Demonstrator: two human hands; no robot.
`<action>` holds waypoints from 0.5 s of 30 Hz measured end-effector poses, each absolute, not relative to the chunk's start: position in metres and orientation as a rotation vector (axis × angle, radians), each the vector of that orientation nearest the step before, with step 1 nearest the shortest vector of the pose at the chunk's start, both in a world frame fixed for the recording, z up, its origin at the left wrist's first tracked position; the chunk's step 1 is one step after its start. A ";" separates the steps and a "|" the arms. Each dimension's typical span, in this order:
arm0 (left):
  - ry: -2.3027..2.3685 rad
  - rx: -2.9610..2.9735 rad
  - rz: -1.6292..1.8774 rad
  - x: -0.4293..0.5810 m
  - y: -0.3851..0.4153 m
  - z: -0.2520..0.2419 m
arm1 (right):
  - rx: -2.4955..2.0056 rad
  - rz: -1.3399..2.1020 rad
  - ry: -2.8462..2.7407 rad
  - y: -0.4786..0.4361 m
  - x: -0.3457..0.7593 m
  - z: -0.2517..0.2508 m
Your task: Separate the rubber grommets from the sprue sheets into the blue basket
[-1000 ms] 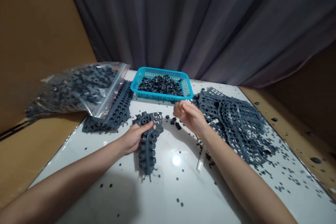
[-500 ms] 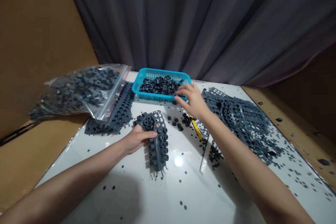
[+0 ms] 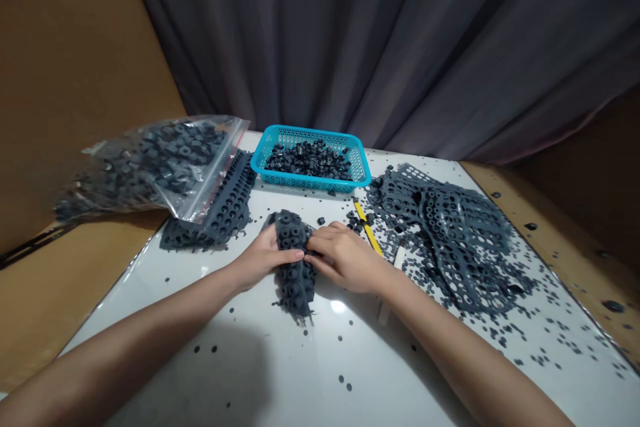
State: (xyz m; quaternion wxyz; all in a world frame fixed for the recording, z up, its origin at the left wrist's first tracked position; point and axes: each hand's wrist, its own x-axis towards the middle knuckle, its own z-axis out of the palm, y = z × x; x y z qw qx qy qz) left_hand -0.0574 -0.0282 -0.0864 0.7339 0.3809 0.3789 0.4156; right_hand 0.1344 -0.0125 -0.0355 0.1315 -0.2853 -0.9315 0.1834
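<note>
A dark grey rubber sheet [image 3: 295,280] studded with round, holed knobs is folded over in the middle of the table. My left hand [image 3: 263,257] grips it from the left, thumb on top. From the other side my right hand [image 3: 345,257] pinches at the sheet's right edge; its fingertips are partly hidden against the rubber. Beyond both hands stands a turquoise basket [image 3: 310,183] holding many small black rubber pieces [image 3: 307,159]. A few loose pieces lie just past my right hand, around a yellow strip-shaped tool [image 3: 369,230].
A clear zip bag [image 3: 165,153] full of grey rubber parts rests at left on another knobbed sheet [image 3: 225,210]. At right lie crumpled perforated sheets [image 3: 450,220] amid scattered bits. A white stick [image 3: 399,257] is partly under my right forearm. A grey curtain [image 3: 375,40] hangs behind.
My right hand has come back from the basket's right end to the rubber sheet and closed on its edge. My left hand keeps its hold; the sheet has turned slightly.
</note>
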 end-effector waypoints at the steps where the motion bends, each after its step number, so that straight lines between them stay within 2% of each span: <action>1: 0.810 0.834 0.885 -0.058 -0.028 -0.086 | -0.825 0.557 -2.678 -0.013 0.135 -0.036; 6: 0.805 0.880 0.690 -0.056 -0.029 -0.081 | -0.777 0.774 -2.524 -0.015 0.134 -0.040; 15: 0.790 0.763 0.728 -0.045 -0.034 -0.069 | -0.624 1.547 -2.080 -0.009 0.134 -0.042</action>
